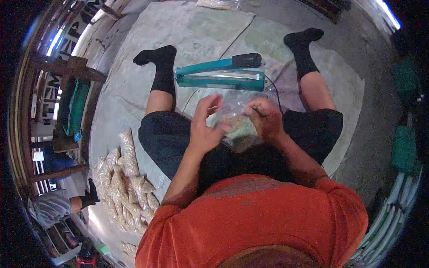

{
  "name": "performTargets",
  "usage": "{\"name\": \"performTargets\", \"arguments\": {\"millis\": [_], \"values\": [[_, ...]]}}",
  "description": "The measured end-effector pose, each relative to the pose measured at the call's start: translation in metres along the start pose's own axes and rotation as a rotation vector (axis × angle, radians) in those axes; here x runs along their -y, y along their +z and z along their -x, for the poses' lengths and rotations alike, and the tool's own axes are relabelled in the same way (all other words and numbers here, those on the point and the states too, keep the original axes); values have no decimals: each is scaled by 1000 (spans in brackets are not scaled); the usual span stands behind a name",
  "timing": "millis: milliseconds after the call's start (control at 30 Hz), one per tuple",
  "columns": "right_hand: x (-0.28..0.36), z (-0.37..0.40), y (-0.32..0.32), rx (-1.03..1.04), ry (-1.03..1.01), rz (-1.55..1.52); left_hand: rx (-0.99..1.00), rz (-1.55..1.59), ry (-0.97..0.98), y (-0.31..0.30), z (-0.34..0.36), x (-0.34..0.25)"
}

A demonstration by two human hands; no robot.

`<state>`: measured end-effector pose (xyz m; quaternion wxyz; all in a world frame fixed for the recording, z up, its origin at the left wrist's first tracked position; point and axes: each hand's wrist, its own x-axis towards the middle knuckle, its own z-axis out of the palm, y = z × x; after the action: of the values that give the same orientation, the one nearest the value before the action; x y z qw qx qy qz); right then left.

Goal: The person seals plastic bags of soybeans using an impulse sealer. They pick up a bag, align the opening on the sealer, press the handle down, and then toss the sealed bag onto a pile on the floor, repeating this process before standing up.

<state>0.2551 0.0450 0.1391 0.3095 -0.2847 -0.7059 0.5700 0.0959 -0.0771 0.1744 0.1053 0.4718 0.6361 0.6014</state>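
Observation:
A clear plastic bag (pixel 232 111) is between my two hands, above my lap and in front of the heat sealer. My right hand (pixel 268 118) pinches the bag's upper right edge between thumb and fingers. On the other side, my left hand (pixel 206 125) curves round the bag in a C shape, its fingertips slightly blurred. Something pale shows low in the bag, but I cannot make out what. Just beyond lies the teal heat sealer (pixel 219 81), its black-ended lever (pixel 246 60) raised at an angle over the base.
Filled clear bags of tan pieces (pixel 120 187) lie heaped at my left. Another filled bag (pixel 219 3) lies at the far edge of the floor sheet (pixel 201 31). A black cord (pixel 275 91) runs from the sealer. Another person's leg (pixel 78 203) shows at left.

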Motion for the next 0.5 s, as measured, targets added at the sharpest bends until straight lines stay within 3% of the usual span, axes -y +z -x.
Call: {"name": "performTargets", "arguments": {"millis": [33, 133, 300, 367, 500], "values": [[9, 3, -2, 15, -23, 79, 128, -254, 183, -9, -5, -4], [11, 7, -7, 37, -49, 125, 278, -300, 184, -23, -4, 0], [8, 4, -18, 41, -69, 142, 342, -385, 314, -36, -18, -28], [7, 3, -22, 68, 16, 7, 453, -353, 384, -38, -24, -46], [8, -5, -34, 202, 104, 42, 645, -162, 203, -45, -23, -49]]}}
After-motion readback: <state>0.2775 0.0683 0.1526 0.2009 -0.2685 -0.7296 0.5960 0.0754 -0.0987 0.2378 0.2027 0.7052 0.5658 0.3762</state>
